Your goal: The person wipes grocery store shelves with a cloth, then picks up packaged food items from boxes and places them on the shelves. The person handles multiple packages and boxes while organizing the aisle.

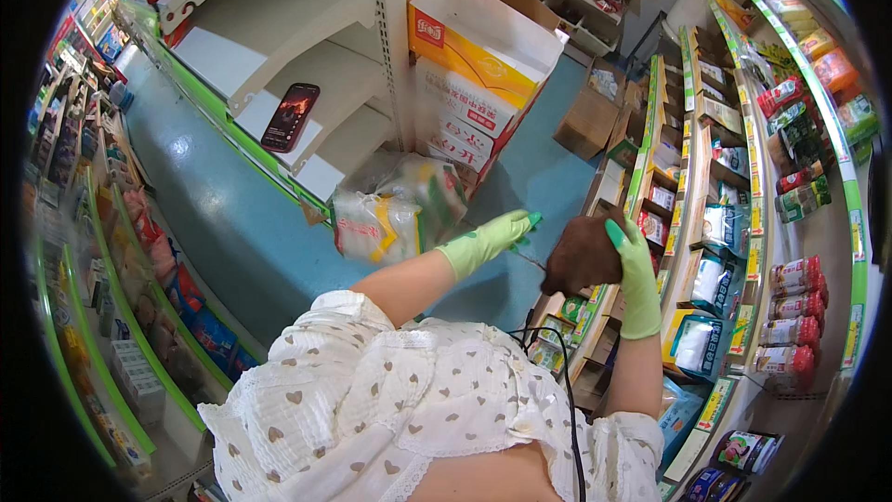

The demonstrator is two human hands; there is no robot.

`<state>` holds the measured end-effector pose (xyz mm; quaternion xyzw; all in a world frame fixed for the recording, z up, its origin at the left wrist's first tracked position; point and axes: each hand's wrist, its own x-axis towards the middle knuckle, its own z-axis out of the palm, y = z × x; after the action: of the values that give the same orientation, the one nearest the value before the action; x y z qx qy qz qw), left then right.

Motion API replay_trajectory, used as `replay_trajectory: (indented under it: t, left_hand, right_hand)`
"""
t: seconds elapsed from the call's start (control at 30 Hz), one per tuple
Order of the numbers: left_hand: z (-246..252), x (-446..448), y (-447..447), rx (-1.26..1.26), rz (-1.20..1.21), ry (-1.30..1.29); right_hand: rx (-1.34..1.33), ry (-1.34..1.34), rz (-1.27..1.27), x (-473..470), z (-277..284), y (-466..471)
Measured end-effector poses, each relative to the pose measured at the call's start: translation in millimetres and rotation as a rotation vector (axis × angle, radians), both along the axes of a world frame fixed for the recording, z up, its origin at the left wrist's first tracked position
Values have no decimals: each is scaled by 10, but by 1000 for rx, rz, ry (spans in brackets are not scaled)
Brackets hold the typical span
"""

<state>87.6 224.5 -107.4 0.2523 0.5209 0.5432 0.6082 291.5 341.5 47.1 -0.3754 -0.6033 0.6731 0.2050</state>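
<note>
My right hand [637, 272], in a light green glove with darker green fingertips, grips a bunched brown cloth [582, 258] beside the right-hand shelves. My left hand [495, 240], gloved the same way, is stretched out over the blue floor, left of the cloth. A thin dark strand [533, 261] runs from near its fingertips to the cloth; whether the fingers close on it is unclear. Below and left of that hand, clear plastic packs [376, 226] with white contents stand on the floor against the shelf end.
A smartphone [291, 117] with a lit screen lies on a white shelf [306, 45]. Beyond stand stacked cartons [481, 63] and a brown cardboard box [589, 115]. Stocked shelves [756, 223] curve along my right, with red-lidded jars [787, 328]. A black cable [568, 376] hangs across my front.
</note>
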Motion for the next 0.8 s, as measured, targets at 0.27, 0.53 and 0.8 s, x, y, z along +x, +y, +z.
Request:
replay_trajectory:
  t: [0.27, 0.53, 0.8]
  left_hand:
    - [520, 689, -249, 556, -150, -1164]
    - [199, 334, -34, 505, -175, -974]
    - [646, 833, 100, 471, -337, 1412]
  right_hand:
    - [-830, 839, 570, -558, -232, -373]
    - [-974, 689, 282, 169, -991, -316]
    - [423, 63, 441, -73, -681, -435]
